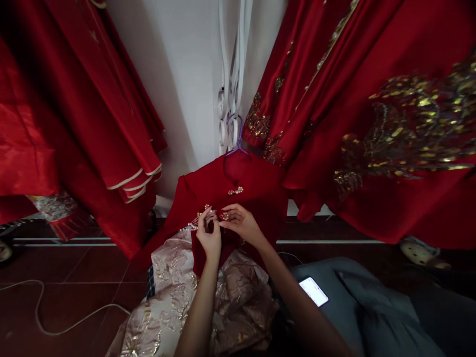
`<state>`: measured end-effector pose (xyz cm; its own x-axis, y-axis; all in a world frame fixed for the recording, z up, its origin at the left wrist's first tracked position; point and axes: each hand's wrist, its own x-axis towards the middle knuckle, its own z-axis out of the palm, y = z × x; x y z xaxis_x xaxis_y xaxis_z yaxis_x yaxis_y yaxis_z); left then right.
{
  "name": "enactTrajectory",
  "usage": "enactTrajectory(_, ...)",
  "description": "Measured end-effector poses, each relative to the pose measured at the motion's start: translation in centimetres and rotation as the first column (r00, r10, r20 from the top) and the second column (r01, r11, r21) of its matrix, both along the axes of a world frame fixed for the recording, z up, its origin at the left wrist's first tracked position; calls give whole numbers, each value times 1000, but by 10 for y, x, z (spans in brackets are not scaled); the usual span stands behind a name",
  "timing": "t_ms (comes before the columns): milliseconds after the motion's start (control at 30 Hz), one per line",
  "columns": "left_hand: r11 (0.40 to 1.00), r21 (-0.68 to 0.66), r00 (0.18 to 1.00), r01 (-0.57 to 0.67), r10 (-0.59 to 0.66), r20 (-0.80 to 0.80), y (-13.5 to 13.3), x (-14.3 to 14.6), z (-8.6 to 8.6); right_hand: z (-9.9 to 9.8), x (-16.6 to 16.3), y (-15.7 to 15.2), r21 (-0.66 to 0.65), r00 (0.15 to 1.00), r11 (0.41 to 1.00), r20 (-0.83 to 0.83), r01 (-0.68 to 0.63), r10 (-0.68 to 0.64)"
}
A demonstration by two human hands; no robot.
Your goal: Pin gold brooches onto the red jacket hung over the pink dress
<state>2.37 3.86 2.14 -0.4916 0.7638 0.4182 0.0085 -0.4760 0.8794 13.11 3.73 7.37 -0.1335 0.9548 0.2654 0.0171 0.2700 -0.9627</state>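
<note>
Red matte jacket [260, 181], pearly clasp [235, 191]; curled left hand [209, 237], right hand [241, 222].

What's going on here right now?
A person's left hand and right hand are close together at the front of a red garment, beside some beaded trim; anything they hold is too small to make out. The garment is on a purple hanger. Pale patterned fabric lies below, a lit phone to the right.
</note>
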Motion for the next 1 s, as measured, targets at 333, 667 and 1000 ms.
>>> enactTrajectory(333,996,-36,994,80,-77,81,-8,-15,17,10,-21,8,319,933,943,303,91,-192)
enactTrajectory(667,971,-135,977,197,-182,111,-3,-25,17,3,-24,11,433,889,894,359,111,-285)
enactTrajectory(1000,957,-172,971,232,-219,93,-1,-35,27,-3,-21,14,443,892,892,364,88,-269)
